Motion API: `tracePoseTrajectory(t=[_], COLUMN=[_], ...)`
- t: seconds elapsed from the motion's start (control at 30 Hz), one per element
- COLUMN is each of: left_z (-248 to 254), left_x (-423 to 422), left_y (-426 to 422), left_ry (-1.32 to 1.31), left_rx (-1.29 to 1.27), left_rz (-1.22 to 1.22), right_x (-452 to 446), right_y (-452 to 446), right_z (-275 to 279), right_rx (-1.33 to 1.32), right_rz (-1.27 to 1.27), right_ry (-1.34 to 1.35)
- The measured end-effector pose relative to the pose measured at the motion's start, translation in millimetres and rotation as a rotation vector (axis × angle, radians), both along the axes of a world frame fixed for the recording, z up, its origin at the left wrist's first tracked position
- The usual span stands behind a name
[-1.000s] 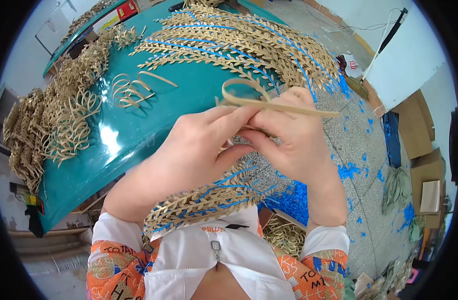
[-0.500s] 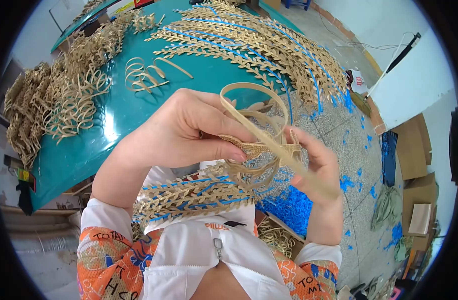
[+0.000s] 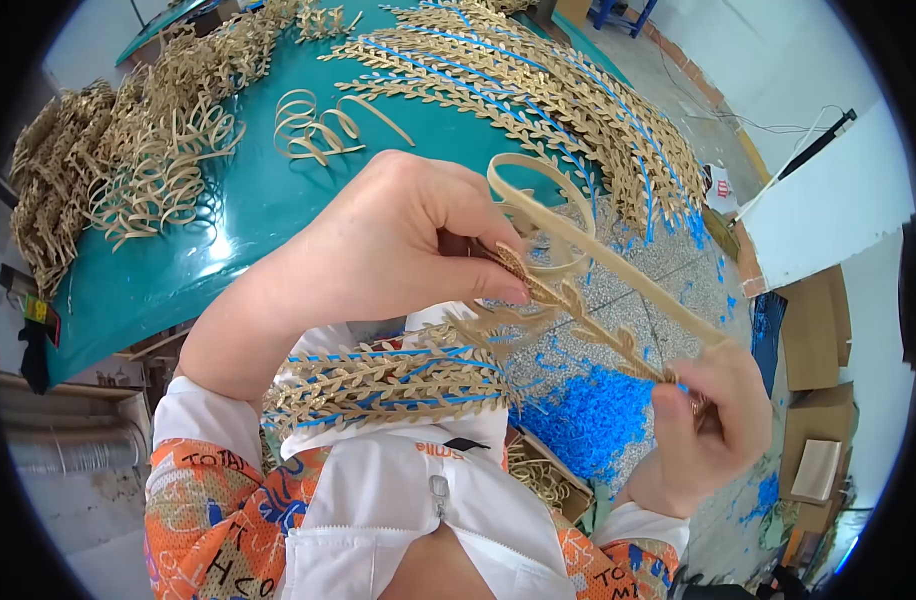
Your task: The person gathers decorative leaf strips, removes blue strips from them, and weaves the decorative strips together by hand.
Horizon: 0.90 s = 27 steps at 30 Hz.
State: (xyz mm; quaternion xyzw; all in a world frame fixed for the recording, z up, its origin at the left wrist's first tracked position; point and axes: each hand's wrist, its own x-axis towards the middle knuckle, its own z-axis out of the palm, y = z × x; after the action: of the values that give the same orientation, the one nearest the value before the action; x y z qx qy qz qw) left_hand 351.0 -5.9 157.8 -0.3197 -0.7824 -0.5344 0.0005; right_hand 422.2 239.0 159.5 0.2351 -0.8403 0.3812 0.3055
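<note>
My left hand (image 3: 418,235) pinches a gold leaf trim (image 3: 588,318) between thumb and forefinger. The trim slants down to my right hand (image 3: 713,430), whose closed fingers hold its other end. A plain tan strip (image 3: 648,288) curls in loops behind my left fingertips and runs down to the back of my right hand; whether my right fingers grip it too, I cannot tell. Across my lap, below the left hand, lies a bundle of gold leaf strands (image 3: 388,388) with blue strips among them.
On the green table (image 3: 253,215) are a heap of gold trims (image 3: 58,180), tan curls (image 3: 318,130) and long leaf strands (image 3: 538,90) with blue strips. Blue scraps (image 3: 588,425) cover part of the floor. A box of tan strips (image 3: 538,475) is beside my lap; cardboard (image 3: 813,330) stands right.
My right hand has moved down and to the right, away from my left. The leaf trim and tan strip now stretch out between them. My left hand has shifted slightly right.
</note>
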Motion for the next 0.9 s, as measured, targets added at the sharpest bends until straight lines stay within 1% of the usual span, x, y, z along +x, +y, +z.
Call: tracePoseTrajectory(t=[0.03,0.17,0.23,0.3,0.37,0.43,0.47,0.5,0.53,0.6,0.63,0.73,0.87,0.9], left_z=[1.6,1.7,2.3,6.1,6.2,2.2,1.8,2.0,2.1,2.3,2.5,5.1,8.1,9.1], left_x=[0.2,1.4,1.4,1.9,1.6,0.0,-0.7,-2.0,-3.3,-6.3,-7.0,-5.7,-7.4,-7.6], left_y=[-0.7,-3.4,-6.3,-10.5,-14.4,-15.4,-14.7,-12.9,-11.2,-9.1,-8.5,-7.7,-10.3,-12.4], left_ry=[-0.070,-0.021,-0.067,-0.078,-0.087,0.085,0.083,0.206,0.328,0.359,0.392,0.338,0.370,0.359], left_rx=[-0.019,0.031,0.069,0.052,0.036,0.054,0.060,-0.007,-0.075,-0.086,-0.104,-0.047,-0.040,-0.036], left_rz=[-0.002,-0.028,-0.094,-0.113,-0.125,-0.176,-0.166,-0.109,-0.051,-0.014,0.011,0.015,-0.014,-0.042], right_x=[1.8,1.0,-1.6,-5.5,-7.1,-7.8,-6.5,-5.2,-2.7,7.5,8.3,12.0,10.9,6.1], right_y=[-1.6,1.5,-1.4,-4.1,-3.2,-1.3,-2.1,-2.9,-5.6,-4.5,-4.7,-5.2,-8.8,-14.9], right_z=[3.8,8.5,7.0,7.6,5.6,3.3,3.1,2.8,3.2,3.1,3.5,4.1,6.3,5.8], right_rx=[0.058,0.080,-0.016,-0.049,-0.088,-0.101,-0.098,-0.095,0.019,0.282,0.287,0.275,0.270,0.117], right_rz=[0.022,0.045,-0.004,0.015,-0.017,-0.027,-0.023,-0.020,-0.011,0.006,0.013,0.094,0.174,0.062], right_ry=[0.073,0.103,0.073,0.084,0.066,0.086,0.097,0.108,0.164,0.235,0.234,0.273,0.314,0.312])
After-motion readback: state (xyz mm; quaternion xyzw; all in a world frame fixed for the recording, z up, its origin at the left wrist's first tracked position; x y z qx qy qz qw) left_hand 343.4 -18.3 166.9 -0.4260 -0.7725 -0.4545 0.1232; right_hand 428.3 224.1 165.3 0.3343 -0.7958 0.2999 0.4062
